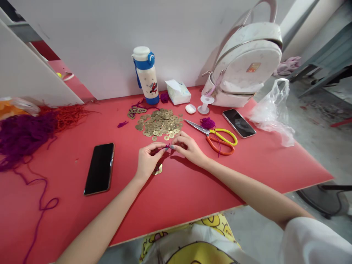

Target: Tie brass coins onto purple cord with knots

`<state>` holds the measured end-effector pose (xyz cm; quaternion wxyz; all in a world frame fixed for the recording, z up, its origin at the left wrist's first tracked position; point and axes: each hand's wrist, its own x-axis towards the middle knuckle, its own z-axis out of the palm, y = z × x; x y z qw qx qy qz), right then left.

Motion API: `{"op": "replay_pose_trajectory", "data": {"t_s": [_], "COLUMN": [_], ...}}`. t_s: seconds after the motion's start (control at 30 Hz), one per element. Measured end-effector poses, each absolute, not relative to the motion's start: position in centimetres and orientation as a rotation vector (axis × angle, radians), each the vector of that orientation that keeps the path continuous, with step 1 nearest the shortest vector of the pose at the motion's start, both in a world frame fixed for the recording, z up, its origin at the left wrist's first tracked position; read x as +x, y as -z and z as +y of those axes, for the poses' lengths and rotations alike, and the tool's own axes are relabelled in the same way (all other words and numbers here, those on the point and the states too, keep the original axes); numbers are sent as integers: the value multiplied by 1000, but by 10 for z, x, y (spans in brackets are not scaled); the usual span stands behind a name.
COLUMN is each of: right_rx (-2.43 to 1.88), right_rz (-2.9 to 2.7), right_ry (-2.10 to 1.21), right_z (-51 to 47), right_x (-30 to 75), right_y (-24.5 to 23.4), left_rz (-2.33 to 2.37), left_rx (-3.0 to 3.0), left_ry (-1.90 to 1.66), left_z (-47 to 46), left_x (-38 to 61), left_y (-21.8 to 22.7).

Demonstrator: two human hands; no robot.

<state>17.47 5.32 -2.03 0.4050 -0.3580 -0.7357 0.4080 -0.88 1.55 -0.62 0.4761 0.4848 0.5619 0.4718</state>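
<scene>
Currently, purple yarn (167,146) is pinched by both the left hand (146,158) and the right hand (191,149), just beside holed, brass-coloured coins (162,123) heaped on the red worktop (192,194).

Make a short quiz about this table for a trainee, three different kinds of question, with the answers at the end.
1. Multiple choice: what do the left hand and right hand hold at their fingertips?
a) a spool
b) purple yarn
c) a phone

2. True or false: from the wearer's view, the scissors lie to the right of the coin pile.

3. Fill in the blank: the bottle has a carrying strap coloured ____.

Key: 1. b; 2. true; 3. blue.
</scene>
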Motion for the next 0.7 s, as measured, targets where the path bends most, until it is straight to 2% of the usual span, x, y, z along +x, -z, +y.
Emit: {"op": "replay_pose_trajectory", "data": {"t_s": [0.7], "right_rx": [-828], "right_rz": [-2151], "right_ry": [-961], "right_z": [47], "right_x": [176], "right_y": [12], "left_rz": [1284], "left_rx": [940], "left_ry": [-1207], "left_z": [8], "left_x": [-2], "left_y": [2]}}
